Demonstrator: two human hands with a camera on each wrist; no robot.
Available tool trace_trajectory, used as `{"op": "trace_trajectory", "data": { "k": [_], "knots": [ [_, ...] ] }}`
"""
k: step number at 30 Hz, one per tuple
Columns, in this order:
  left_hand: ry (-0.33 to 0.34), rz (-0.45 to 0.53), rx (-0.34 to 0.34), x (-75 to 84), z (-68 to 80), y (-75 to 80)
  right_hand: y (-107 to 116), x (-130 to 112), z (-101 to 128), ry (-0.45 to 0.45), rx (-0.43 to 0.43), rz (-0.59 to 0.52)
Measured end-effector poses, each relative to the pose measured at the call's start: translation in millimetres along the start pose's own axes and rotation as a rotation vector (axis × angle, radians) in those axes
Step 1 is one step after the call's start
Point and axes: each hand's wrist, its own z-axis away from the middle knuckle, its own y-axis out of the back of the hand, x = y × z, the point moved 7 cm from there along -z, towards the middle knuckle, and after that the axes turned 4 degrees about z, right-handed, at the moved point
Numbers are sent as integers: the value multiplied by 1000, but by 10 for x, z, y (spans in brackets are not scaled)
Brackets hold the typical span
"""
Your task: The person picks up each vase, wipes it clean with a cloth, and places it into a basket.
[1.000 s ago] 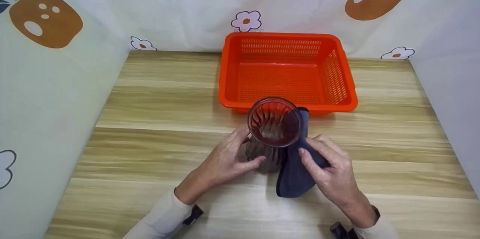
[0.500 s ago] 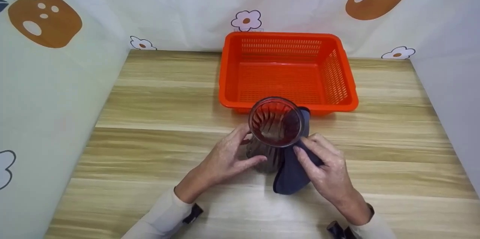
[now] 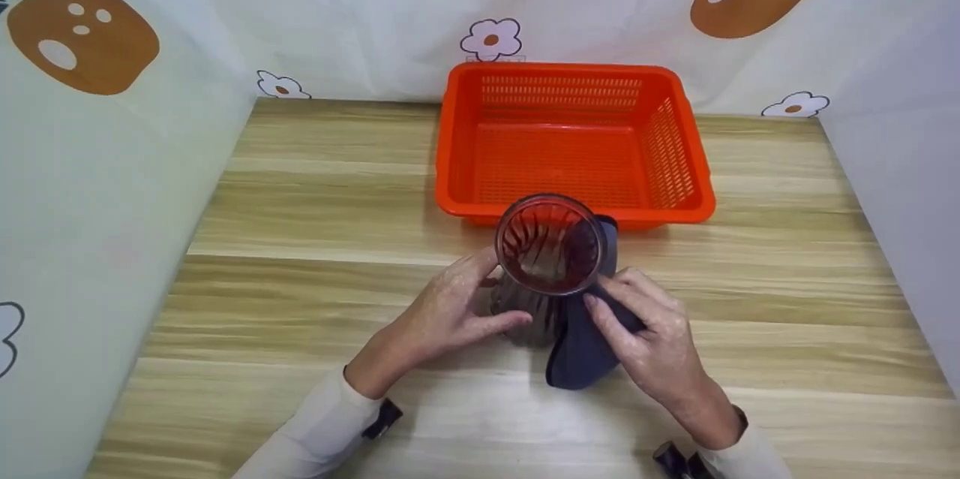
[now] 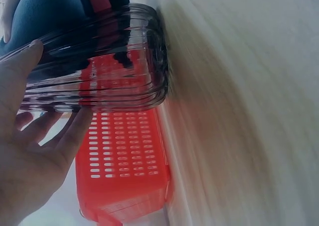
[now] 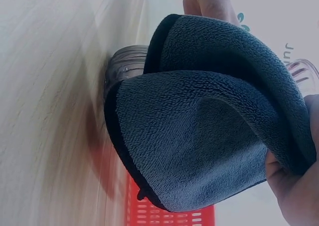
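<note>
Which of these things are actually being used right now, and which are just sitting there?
In use:
ribbed glass, steadied by the left hand
dark blue cloth, pressed against the glass by the right hand

Just sitting there:
orange basket, behind the glass
wooden table

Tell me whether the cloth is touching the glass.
Touching. In the head view the right hand presses the cloth against the side of the glass; the right wrist view shows it draped over the glass too.
</note>
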Motion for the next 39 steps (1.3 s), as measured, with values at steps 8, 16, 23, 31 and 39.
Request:
{"op": "trace_trajectory", "data": {
  "k": [8,16,23,31,39],
  "knots": [
    [-3,16,-1,-5,3,-3,-6,4,-6,-12,-41,3],
    [33,56,-17,-23,0,-3,-17,22,-1,-6,-47,7],
    [16,43,-10,-27,-17,20,-29,41,-5,0,-49,11],
    [42,20,-10,-41,23,14,-54,61,28,9,-67,1],
    [46,10,-18,-37,8,-8,-25,78,58,-19,-43,7]
  ]
}}
